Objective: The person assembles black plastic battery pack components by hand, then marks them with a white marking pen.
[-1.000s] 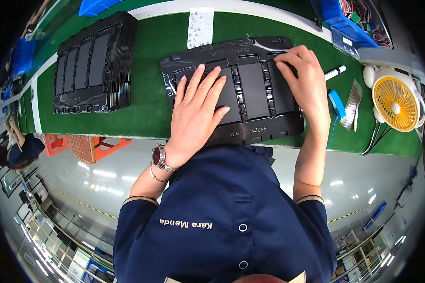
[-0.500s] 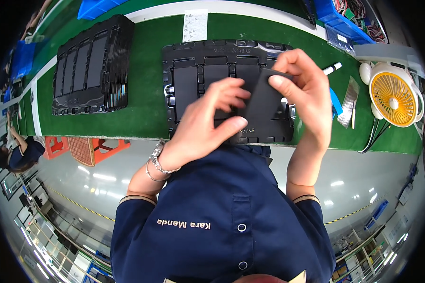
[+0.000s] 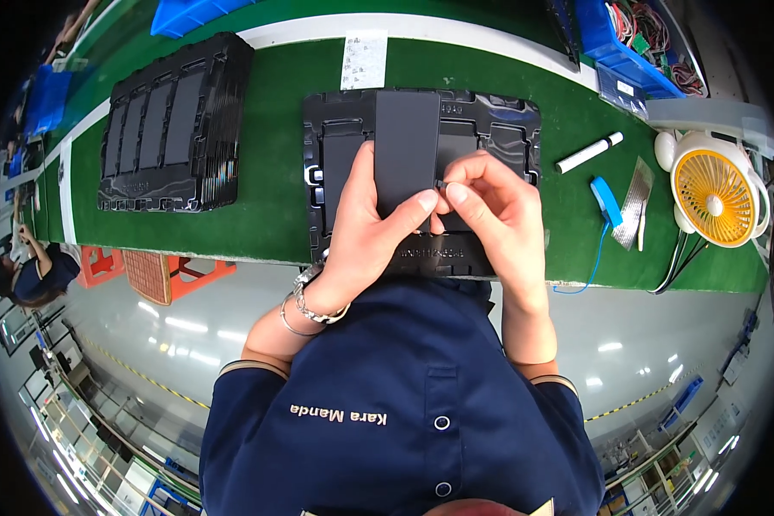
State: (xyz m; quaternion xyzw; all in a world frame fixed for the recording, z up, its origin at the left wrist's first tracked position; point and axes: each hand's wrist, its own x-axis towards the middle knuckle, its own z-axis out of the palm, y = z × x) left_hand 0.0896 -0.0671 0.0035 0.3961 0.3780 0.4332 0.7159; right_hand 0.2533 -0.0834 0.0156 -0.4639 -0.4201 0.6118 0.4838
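A flat dark grey rectangular slab [image 3: 408,142] stands lengthwise in my left hand [image 3: 361,236], gripped along its left side and near edge between fingers and thumb. My right hand [image 3: 503,224] is closed in a pinch at the slab's lower right edge; a tiny dark bit shows at the fingertips, too small to name. Under both hands lies a black moulded plastic tray [image 3: 340,105]. Its long pockets hold similar dark slabs, partly hidden by my hands and the held slab.
To the left on the green bench stands a stack of black trays [image 3: 219,120] with dark slabs in the top one. A paper sheet [image 3: 364,60] lies beyond the tray. On the right are a white marker [image 3: 589,152], a blue strap with a cord [image 3: 606,202], a yellow-white fan [image 3: 712,189] and a blue wire bin [image 3: 611,47].
The slab has passed from my right hand to my left and has gone from tilted to straight. My right hand has come down and inward to its lower right edge.
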